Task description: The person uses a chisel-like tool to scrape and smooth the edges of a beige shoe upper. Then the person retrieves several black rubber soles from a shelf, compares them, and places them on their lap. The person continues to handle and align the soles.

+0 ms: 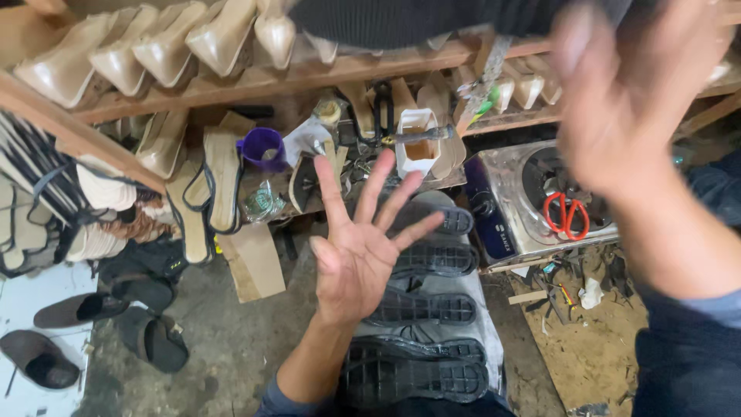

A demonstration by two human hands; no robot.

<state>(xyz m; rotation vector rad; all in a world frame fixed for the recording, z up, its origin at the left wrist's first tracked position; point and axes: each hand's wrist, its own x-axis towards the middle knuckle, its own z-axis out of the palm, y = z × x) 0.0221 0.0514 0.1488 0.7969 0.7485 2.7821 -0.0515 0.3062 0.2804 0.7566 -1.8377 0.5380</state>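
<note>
Wooden shelves [309, 77] above; grey concrete floor [231, 347] below; cluttered, dim workshop.

— Those black soles [421, 309] under the open left hand [356, 251], rubber?

— Looks it: matt, ribbed tread, lying on a pale cloth [486, 324]. The stove [513, 205] on the right is shiny metal, with glossy red plastic-handled scissors [566, 215] on it.

— And the far shelf [255, 83]?

— Rough bare wood, carrying smooth, glossy beige shoe forms [162, 46]. The purple cup [262, 148] looks like plastic. The floor [224, 347] is rough and dull.
</note>
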